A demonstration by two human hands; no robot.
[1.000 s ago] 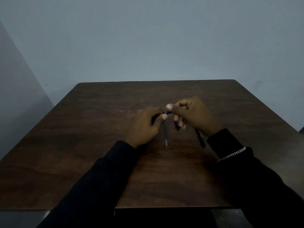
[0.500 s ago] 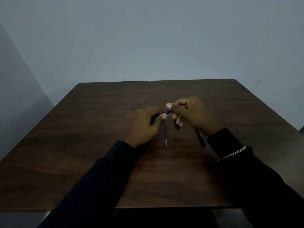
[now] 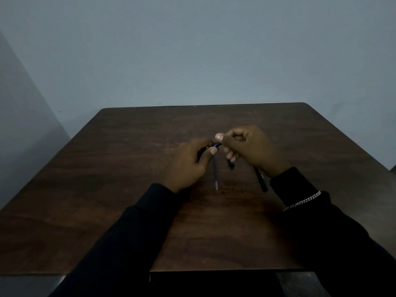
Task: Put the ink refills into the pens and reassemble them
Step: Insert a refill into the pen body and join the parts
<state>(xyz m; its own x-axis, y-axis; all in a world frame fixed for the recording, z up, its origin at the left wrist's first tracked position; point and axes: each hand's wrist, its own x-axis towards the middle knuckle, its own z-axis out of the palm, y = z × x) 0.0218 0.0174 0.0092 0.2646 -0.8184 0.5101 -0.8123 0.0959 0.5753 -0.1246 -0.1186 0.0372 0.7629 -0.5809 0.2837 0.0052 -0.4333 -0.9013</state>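
**Dim room, dark table: two hands hold one pen piece between them**

Plain grey-blue wall fills the upper half of the view, and below it a dark brown wooden table stretches toward the viewer. The light is low, so small details are hard to make out.

Both arms come in from the bottom edge in black sleeves. A silver chain bracelet sits over the right cuff.

The hands meet above the middle of the table. The left hand is curled, its thumb and fingers clamped on one end of a short dark pen piece with a bluish sheen. The right hand pinches the other end between thumb and forefinger, its remaining fingers tucked in below. Only a small stretch of the pen piece shows between the two thumbs; whether a refill is already inside it cannot be told.

A thin bluish ink refill lies on the table just below the hands, pointing toward the viewer, untouched by either hand. Just to its right, under the right hand's fingers, lies a small dark part, too blurred to identify. A black pen lies beside the right wrist, partly hidden by it.
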